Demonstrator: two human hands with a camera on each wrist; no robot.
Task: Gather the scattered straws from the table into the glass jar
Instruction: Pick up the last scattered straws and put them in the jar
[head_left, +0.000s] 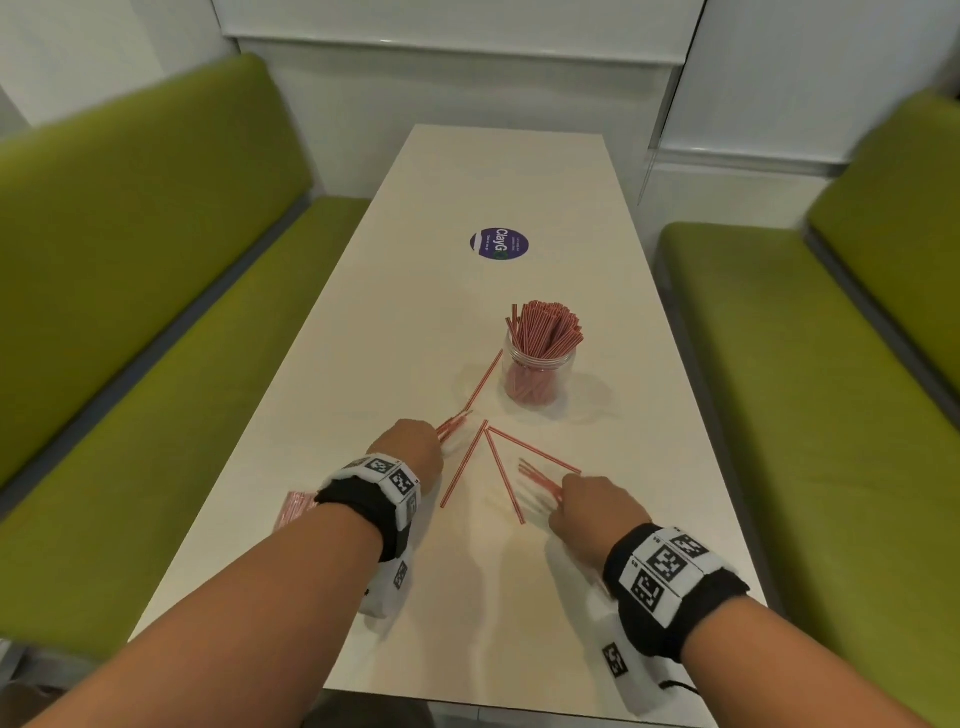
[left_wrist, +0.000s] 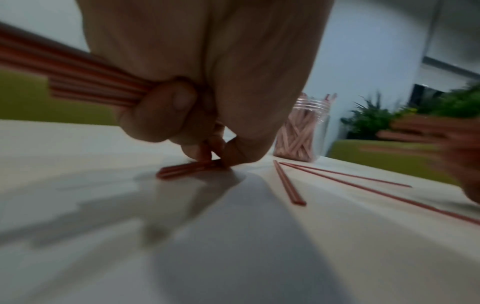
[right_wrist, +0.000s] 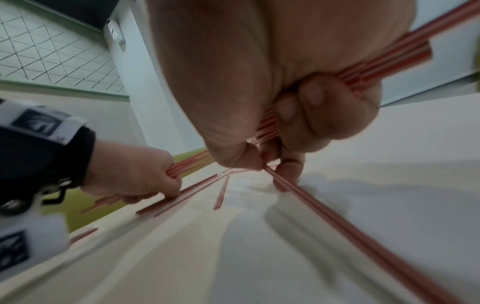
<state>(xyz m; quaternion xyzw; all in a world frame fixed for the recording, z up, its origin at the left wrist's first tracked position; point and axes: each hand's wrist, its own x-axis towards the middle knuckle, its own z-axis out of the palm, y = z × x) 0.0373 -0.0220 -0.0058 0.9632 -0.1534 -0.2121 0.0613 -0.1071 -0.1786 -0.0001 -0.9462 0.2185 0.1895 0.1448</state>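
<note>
A clear glass jar (head_left: 537, 371) packed with red-and-white striped straws stands mid-table; it also shows as the jar (left_wrist: 302, 131) behind my left hand. Several loose straws (head_left: 465, 465) lie on the table in front of it, one more straw (head_left: 484, 379) beside the jar. My left hand (head_left: 410, 447) grips a bundle of straws (left_wrist: 78, 82) and its fingertips (left_wrist: 221, 158) pinch straws lying on the table. My right hand (head_left: 592, 504) also holds a bundle of straws (right_wrist: 384, 61), and its fingers (right_wrist: 288, 174) pinch a long straw (right_wrist: 337, 222) off the tabletop.
The long white table (head_left: 519, 182) carries a round purple sticker (head_left: 500, 243) beyond the jar. Green bench seats (head_left: 130, 286) line both sides, the right bench (head_left: 810, 364) close to the table edge. A white wall stands at the far end. Green plants (left_wrist: 415, 115) show past the jar.
</note>
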